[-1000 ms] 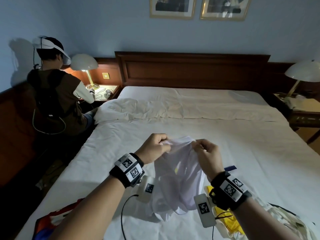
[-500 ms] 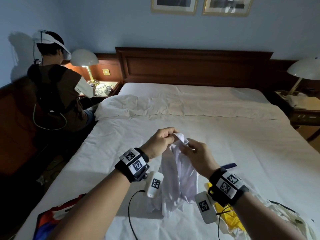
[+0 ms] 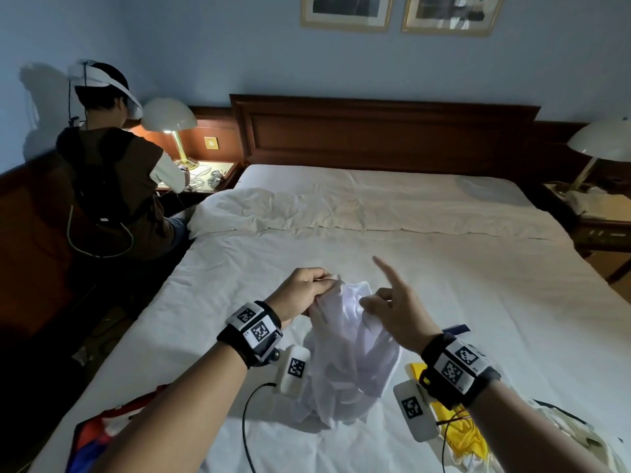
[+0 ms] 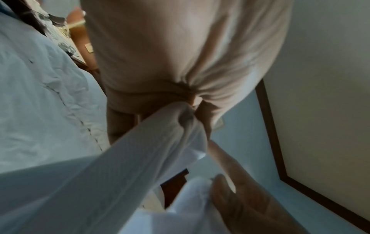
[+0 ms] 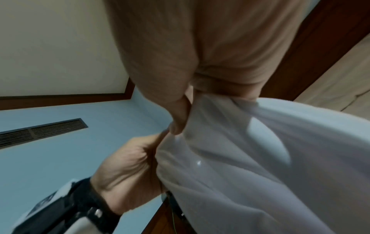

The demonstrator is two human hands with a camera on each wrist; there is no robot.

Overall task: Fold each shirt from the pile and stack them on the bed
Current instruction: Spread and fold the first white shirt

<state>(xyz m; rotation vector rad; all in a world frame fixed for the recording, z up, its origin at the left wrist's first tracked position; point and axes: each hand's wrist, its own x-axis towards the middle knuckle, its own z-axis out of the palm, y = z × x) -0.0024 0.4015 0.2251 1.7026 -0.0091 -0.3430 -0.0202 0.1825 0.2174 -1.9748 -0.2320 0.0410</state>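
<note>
Near edge of bed [image 3: 478,285]: yellow garment [image 3: 464,435] lying by right wrist. White shirt [image 3: 351,353] hanging bunched between both hands, lower part resting on sheet. Left hand [image 3: 304,295] gripping its top edge, fingers curled tight. Right hand [image 3: 396,308] pinching fabric just beside, index finger sticking out. Far left, another person [image 3: 109,186] sitting by lamp [image 3: 170,121].

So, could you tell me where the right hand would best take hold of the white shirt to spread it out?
Probably the top edge of the white shirt, just right of where the left hand pinches it, coming from above. The shirt hangs bunched from that pinch, its lower part resting on the bed. The right hand already touches the cloth there, forefinger straight.
</note>
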